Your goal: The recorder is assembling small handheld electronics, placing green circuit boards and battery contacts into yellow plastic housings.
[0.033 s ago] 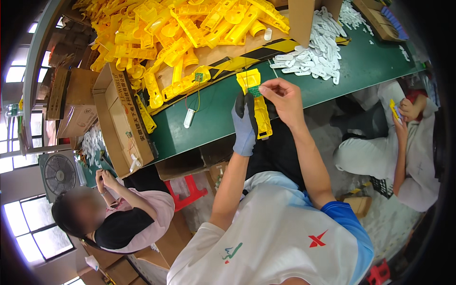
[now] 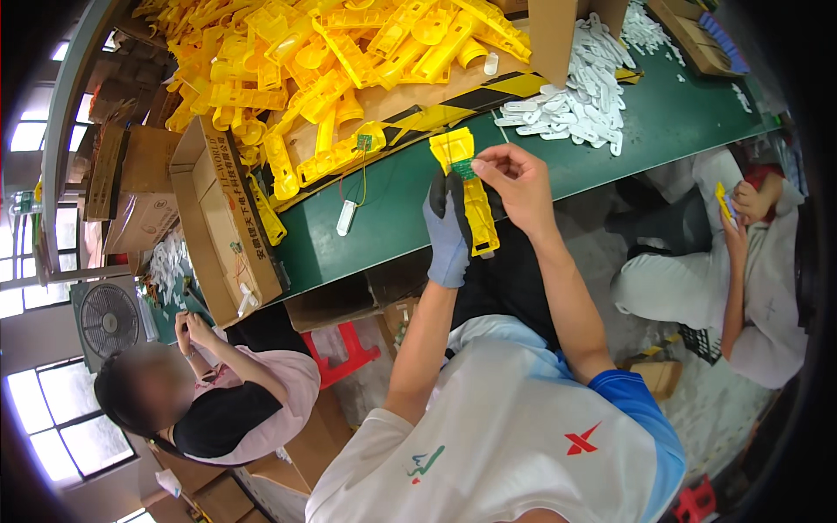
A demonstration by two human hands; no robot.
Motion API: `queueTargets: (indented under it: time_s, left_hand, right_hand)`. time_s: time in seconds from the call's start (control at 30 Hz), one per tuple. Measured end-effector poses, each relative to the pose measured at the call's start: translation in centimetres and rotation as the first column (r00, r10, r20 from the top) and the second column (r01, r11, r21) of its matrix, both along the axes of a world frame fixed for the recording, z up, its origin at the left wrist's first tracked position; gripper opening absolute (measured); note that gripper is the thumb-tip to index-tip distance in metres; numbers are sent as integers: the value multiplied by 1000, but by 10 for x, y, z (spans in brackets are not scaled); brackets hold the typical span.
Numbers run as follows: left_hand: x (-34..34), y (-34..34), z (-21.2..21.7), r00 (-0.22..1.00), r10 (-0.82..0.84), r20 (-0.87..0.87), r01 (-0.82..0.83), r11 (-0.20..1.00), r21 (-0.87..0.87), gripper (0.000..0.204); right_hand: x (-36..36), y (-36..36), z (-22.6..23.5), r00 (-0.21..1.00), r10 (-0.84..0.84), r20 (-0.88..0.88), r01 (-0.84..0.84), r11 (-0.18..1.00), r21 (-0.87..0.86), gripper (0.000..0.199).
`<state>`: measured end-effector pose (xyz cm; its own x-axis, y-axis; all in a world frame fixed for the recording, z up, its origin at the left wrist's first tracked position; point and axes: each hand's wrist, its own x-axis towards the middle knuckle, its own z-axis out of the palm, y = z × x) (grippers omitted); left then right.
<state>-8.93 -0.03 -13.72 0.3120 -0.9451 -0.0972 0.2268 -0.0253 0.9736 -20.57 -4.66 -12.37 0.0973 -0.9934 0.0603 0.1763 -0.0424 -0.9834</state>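
My left hand (image 2: 448, 228), in a grey-blue glove with dark fingers, is wrapped round a long yellow plastic housing (image 2: 479, 213), held above the front edge of the green table. A small green circuit board (image 2: 463, 168) sits across the housing's upper part. Bare thumb and forefinger of my right hand (image 2: 519, 185) pinch at the board's right edge. To the left, another green circuit board (image 2: 364, 141) rests on a yellow housing; thin wires run from it to a white piece (image 2: 347, 218) on the table.
Yellow housings (image 2: 305, 61) are heaped on cardboard behind my hands. White flat pieces (image 2: 584, 105) lie piled at the back right of the green table (image 2: 558, 170). An open carton (image 2: 214, 192) stands left. One person sits left, another right holding a yellow part (image 2: 724, 202).
My hands and the yellow housing have shifted very slightly left. My grip on the housing and the board looks the same.
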Motion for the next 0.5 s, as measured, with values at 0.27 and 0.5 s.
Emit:
queueTargets:
  time_s: [0.27,0.5]
  left_hand:
    - [-3,4,-2,980,107,-167,-109,994,-5,24]
    - [4,5,-11,933,26,-358,-57,996,-74,21]
  right_hand:
    - [1,9,-1,999,36,-24,-35,999,8,15]
    - [5,6,-9,983,181,-5,-180,981,77,12]
